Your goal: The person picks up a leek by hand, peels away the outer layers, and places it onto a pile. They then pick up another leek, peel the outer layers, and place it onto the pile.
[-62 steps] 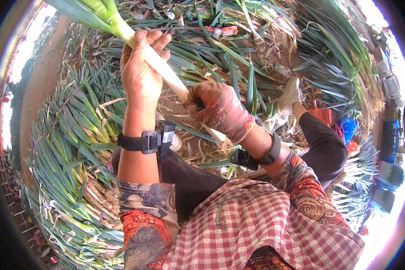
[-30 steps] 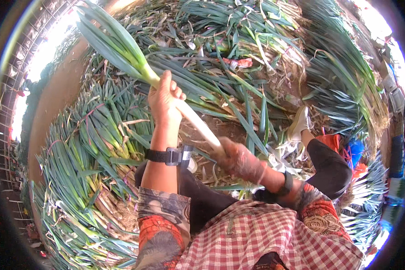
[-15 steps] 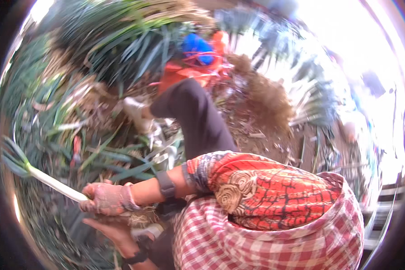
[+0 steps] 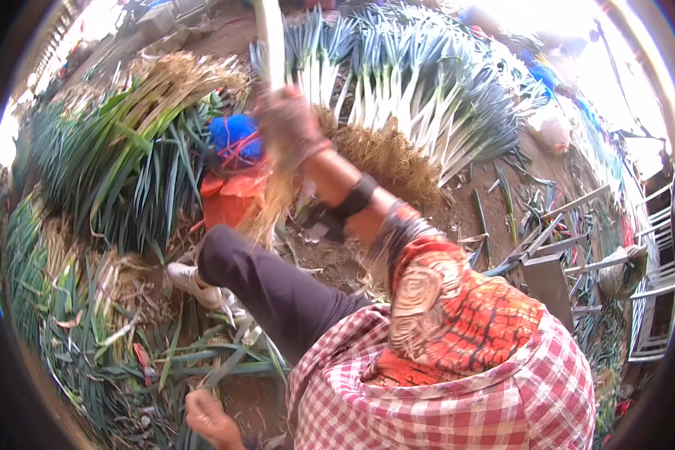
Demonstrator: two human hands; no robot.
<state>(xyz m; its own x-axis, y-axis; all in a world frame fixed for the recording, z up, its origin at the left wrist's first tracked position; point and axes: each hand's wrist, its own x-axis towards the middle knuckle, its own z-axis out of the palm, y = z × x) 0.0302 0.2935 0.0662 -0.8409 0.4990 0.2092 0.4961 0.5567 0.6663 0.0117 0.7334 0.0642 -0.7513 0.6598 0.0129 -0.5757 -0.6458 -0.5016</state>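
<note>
My right hand [image 4: 289, 124], in a worn, dirty glove and blurred by motion, is closed around a leek [image 4: 274, 45]. The leek's white stalk points up past the top edge, and its pale roots [image 4: 271, 202] trail below the hand. A row of leeks [image 4: 405, 82] lies just beyond, white stalks and brown roots toward me. My left hand [image 4: 211, 420], bare, is low in the view beside my leg, fingers curled. Nothing shows in it. Loose green leaves [image 4: 225, 367] lie on the ground just above it.
A big heap of leafy leeks [image 4: 127, 157] rises at the left. Beside it are a blue bundle [image 4: 236, 137] and orange plastic [image 4: 232, 196]. My bent knee [image 4: 229, 244] is in the middle. Wooden slats and a metal frame [image 4: 656, 277] stand at the right.
My right hand has swung from the lower left up to the top with the leek. My left hand, earlier flat just below it, is now apart with curled fingers. The view has turned right.
</note>
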